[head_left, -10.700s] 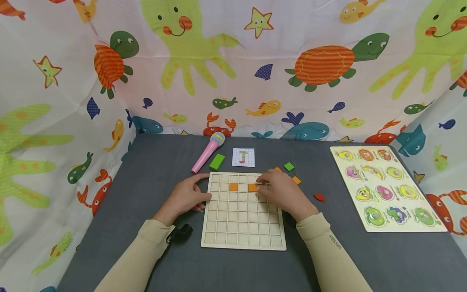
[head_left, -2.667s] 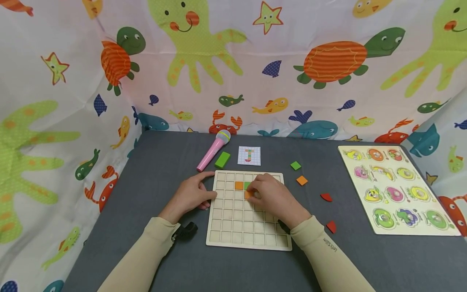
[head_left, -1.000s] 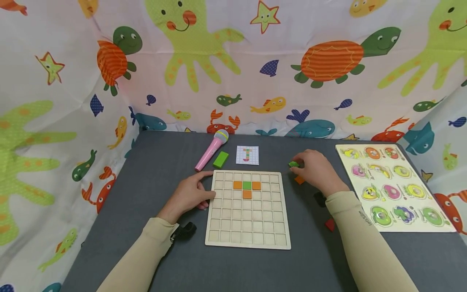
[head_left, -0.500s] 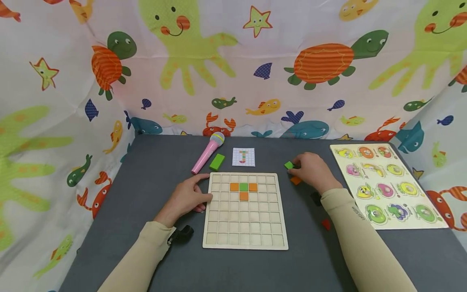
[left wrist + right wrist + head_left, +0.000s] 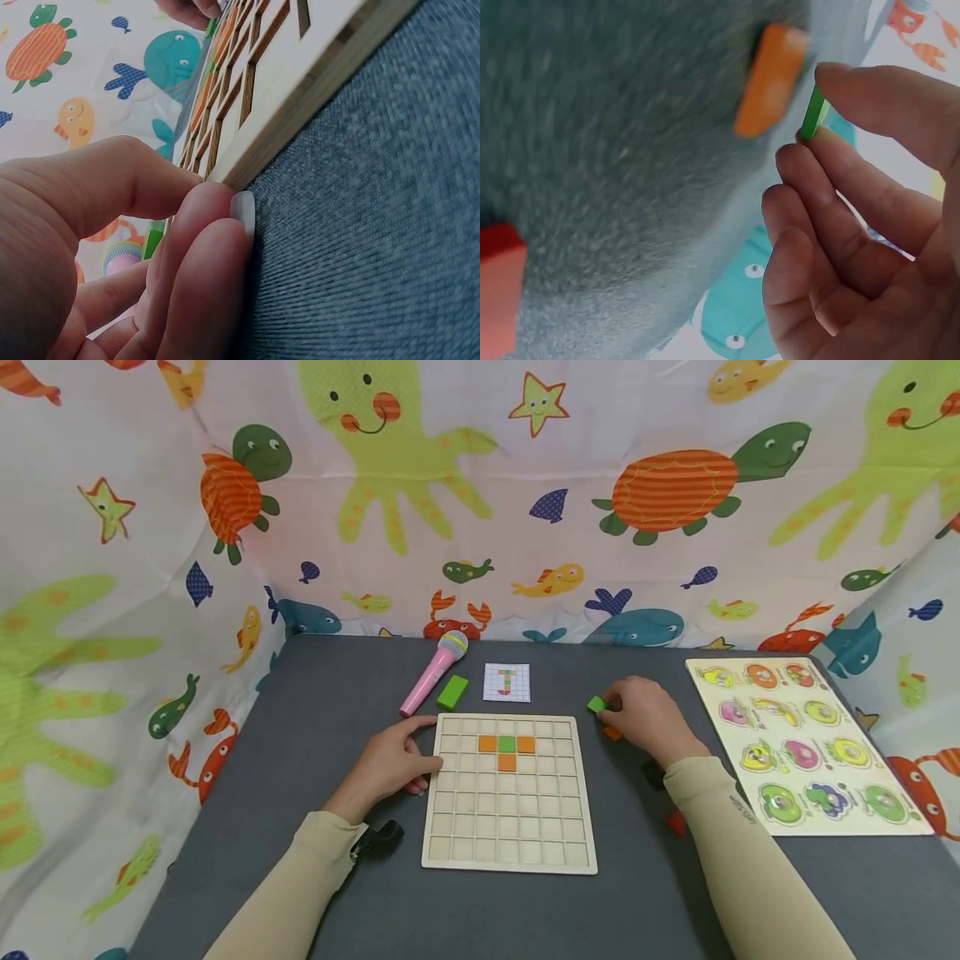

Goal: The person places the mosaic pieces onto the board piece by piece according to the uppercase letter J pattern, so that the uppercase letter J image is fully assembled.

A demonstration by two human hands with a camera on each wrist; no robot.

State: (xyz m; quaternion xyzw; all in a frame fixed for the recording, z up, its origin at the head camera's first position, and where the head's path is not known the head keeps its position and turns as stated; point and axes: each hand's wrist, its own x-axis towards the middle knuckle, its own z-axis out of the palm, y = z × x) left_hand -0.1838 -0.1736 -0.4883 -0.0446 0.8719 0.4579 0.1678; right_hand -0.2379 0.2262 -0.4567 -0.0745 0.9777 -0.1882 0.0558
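Observation:
My left hand (image 5: 390,764) holds the left edge of a wooden grid board (image 5: 510,818), thumb and fingers pinching it in the left wrist view. Three orange tiles (image 5: 487,743) and a green tile (image 5: 507,743) lie in the board's upper cells, forming a short T. Right of the board, my right hand (image 5: 648,714) pinches a square green tile (image 5: 813,114) between thumb and index finger. The other fingers are loosely curled. An orange tile (image 5: 771,81) lies on the table just below that hand, and a red piece (image 5: 677,822) lies by the right forearm.
A card (image 5: 507,682) with a coloured J pattern lies behind the board. Next to it are a green block (image 5: 452,692) and a pink toy microphone (image 5: 433,673). A fruit puzzle board (image 5: 810,743) lies on the right of the grey table. A sea-animal curtain (image 5: 547,552) hangs behind.
Since the oldest frame, a green tile and another orange tile came onto the board. My right hand then moved right to a green tile and now pinches it. The left hand stayed.

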